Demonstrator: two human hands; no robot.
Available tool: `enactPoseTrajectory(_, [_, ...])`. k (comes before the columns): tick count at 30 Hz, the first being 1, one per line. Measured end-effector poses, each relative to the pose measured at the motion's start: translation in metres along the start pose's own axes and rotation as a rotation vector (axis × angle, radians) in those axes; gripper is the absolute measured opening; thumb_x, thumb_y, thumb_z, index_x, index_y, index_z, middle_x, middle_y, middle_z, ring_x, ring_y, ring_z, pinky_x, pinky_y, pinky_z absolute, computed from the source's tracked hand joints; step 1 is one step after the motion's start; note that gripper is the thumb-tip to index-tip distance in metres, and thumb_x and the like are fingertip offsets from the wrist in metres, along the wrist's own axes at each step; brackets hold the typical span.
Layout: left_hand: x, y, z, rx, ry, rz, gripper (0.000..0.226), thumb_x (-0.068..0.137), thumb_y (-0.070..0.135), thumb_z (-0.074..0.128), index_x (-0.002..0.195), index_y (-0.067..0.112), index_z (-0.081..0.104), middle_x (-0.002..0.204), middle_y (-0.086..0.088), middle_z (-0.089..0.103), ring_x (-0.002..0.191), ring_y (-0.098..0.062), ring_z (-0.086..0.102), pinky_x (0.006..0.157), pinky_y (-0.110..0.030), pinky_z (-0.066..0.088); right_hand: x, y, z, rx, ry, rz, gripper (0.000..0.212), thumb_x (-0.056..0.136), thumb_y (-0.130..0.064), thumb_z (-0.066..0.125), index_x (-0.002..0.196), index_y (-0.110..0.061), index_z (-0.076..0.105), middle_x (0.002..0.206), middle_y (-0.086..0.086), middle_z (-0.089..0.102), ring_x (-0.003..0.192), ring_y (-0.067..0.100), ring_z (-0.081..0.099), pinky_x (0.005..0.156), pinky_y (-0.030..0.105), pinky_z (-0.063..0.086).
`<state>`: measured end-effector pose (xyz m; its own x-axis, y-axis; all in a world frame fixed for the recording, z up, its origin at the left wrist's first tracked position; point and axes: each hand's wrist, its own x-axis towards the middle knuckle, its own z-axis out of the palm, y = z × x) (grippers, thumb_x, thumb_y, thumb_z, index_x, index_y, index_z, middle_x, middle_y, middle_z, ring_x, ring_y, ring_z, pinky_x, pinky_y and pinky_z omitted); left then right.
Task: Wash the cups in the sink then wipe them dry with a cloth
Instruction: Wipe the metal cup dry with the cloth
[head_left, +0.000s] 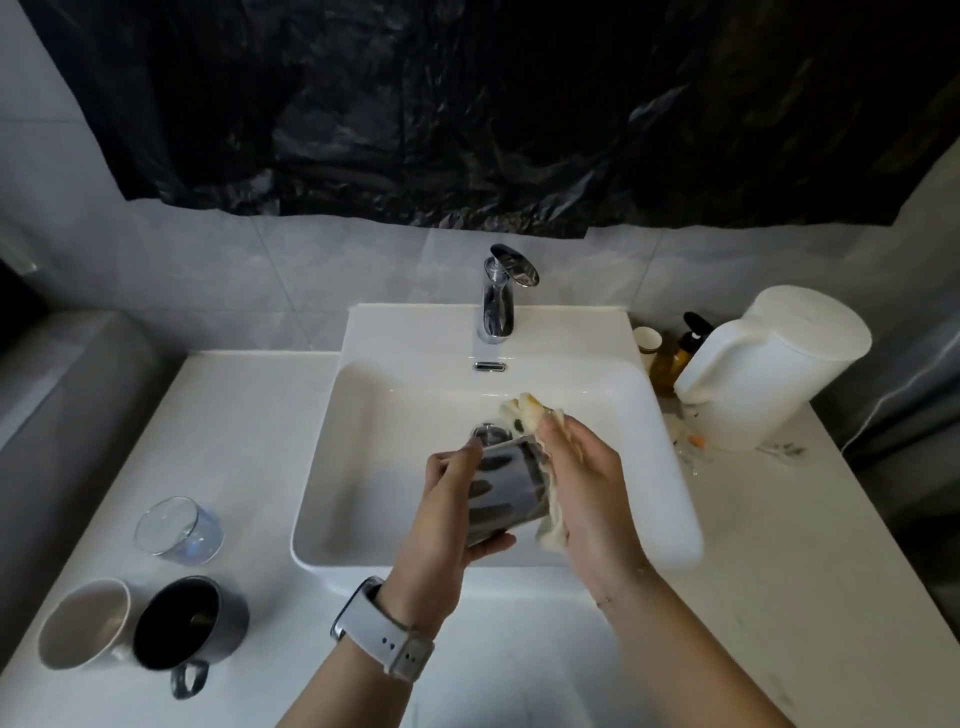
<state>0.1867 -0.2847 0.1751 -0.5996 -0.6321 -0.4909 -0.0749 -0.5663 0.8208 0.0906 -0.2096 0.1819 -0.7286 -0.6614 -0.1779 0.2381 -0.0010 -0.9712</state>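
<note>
Over the white sink (363, 415), my left hand (441, 519) grips a dark glossy cup (506, 488), tilted with its mouth away from me. My right hand (582, 483) holds a pale yellow cloth (524, 410) pressed against the cup's right side; the cloth wraps along the wall and bunches above the rim. On the counter at the left stand a clear glass (179, 530), a white mug (85, 623) and a black mug (187, 629) with its handle toward me.
The chrome tap (498, 296) stands behind the basin with no water running. A white kettle-like jug (769, 364), an amber pump bottle (675, 353) and a small paper cup (647, 340) crowd the right back of the counter. Black plastic sheeting hangs on the wall above.
</note>
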Motion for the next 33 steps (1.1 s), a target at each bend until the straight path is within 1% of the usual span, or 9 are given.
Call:
enactPoseTrajectory(5, [0.009,0.007,-0.003,-0.161,0.038,-0.179,0.026,0.093,0.038,0.057,0.083,0.015,0.064,0.072,-0.008,0.067,0.068,-0.024,0.061,0.053,-0.028,0.044,-0.007,0.023,-0.001,0.160,-0.029,0.151,0.041,0.093,-0.049,0.052,0.116,-0.019,0.067,0.115,0.007,0.070,0.111,0.023,0.063,0.103,0.049,0.046])
enactPoseTrajectory(8, [0.012,-0.001,-0.001,-0.184,-0.036,-0.209,0.032,0.095,0.042,0.052,0.098,0.016,0.070,0.085,-0.009,0.074,0.075,-0.024,0.069,0.067,-0.033,0.047,-0.014,0.030,0.005,0.430,0.029,0.168,0.033,0.095,-0.041,0.052,0.119,-0.023,0.065,0.117,0.006,0.069,0.109,0.021,0.066,0.089,0.039,0.052])
enactPoseTrajectory(11, [0.019,-0.026,0.005,0.052,0.050,0.000,0.037,0.095,0.051,0.053,0.107,0.020,0.069,0.100,-0.006,0.073,0.092,-0.022,0.070,0.078,-0.034,0.051,-0.006,0.032,0.004,0.539,0.161,0.188,0.031,0.096,-0.035,0.053,0.125,-0.028,0.062,0.122,0.001,0.067,0.113,0.019,0.064,0.098,0.043,0.049])
enactPoseTrajectory(14, [0.023,-0.033,0.010,0.235,0.162,0.280,0.027,0.097,0.045,0.053,0.098,0.019,0.063,0.088,0.002,0.067,0.076,-0.006,0.065,0.068,-0.020,0.051,0.003,0.032,-0.006,0.571,0.240,0.319,0.039,0.092,-0.039,0.059,0.125,-0.019,0.063,0.121,0.008,0.068,0.112,0.025,0.064,0.103,0.048,0.044])
enactPoseTrajectory(19, [0.025,-0.033,0.007,0.975,-0.051,0.537,0.057,0.076,0.078,0.048,0.116,0.038,0.053,0.096,0.016,0.067,0.082,0.000,0.064,0.070,-0.019,0.050,0.017,0.020,-0.024,0.592,0.225,0.370,0.031,0.095,-0.039,0.055,0.101,-0.011,0.066,0.099,0.011,0.068,0.091,0.026,0.066,0.062,0.028,0.054])
enactPoseTrajectory(23, [0.028,-0.016,0.023,0.760,-0.007,0.344,0.049,0.068,0.071,0.064,0.099,0.034,0.056,0.074,0.015,0.071,0.068,-0.001,0.066,0.060,-0.016,0.047,0.024,0.000,-0.024,0.396,0.125,0.372,0.031,0.095,-0.039,0.052,0.091,-0.012,0.067,0.084,0.005,0.072,0.070,0.018,0.072,0.068,0.032,0.060])
enactPoseTrajectory(26, [0.037,0.000,0.028,0.473,-0.145,-0.070,0.046,0.076,0.055,0.070,0.103,0.018,0.064,0.082,0.001,0.075,0.078,-0.017,0.073,0.080,-0.038,0.059,0.019,0.005,-0.022,0.190,0.113,0.188,0.035,0.098,-0.043,0.046,0.105,-0.018,0.070,0.098,0.004,0.075,0.090,0.021,0.072,0.088,0.049,0.055])
enactPoseTrajectory(30, [0.038,0.007,0.032,0.095,-0.285,-0.341,0.047,0.088,0.056,0.058,0.108,0.015,0.071,0.096,-0.009,0.071,0.084,-0.025,0.068,0.080,-0.043,0.056,0.007,0.023,-0.020,-0.015,0.122,-0.091,0.033,0.102,-0.029,0.044,0.133,-0.031,0.055,0.128,-0.013,0.062,0.116,0.001,0.058,0.088,0.016,0.051])
enactPoseTrajectory(33, [0.040,0.001,0.035,-0.021,-0.302,-0.284,0.062,0.088,0.063,0.056,0.125,0.014,0.066,0.089,-0.002,0.066,0.075,-0.016,0.062,0.068,-0.031,0.053,-0.006,0.030,-0.011,-0.138,0.119,-0.241,0.042,0.099,-0.021,0.046,0.140,-0.034,0.047,0.143,-0.021,0.046,0.132,-0.002,0.042,0.105,0.021,0.041])
